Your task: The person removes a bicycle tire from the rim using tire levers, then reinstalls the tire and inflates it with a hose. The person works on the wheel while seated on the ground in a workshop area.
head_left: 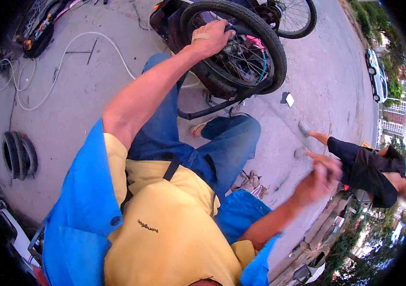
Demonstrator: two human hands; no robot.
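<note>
A spoked wheel with a black tyre (279, 57) stands ahead of me, on an upturned cycle. My left hand (212, 38) reaches over the wheel, its fingers curled round black rubber that looks like an inner tube. It has a beige strip across its back. From the wheel's near side a length of black inner tube (212, 112) hangs out and bends toward my knees. My right hand (318, 181) is raised off to the right, away from the wheel; motion smears its fingers, and I see nothing held in it.
A pale hose (86, 34) curves over the ground at left, near a stack of black tyres (19, 155). Another spoked wheel (298, 16) is beyond. A small white box (289, 99) lies to the right. A person in dark clothes (370, 169) stands at right.
</note>
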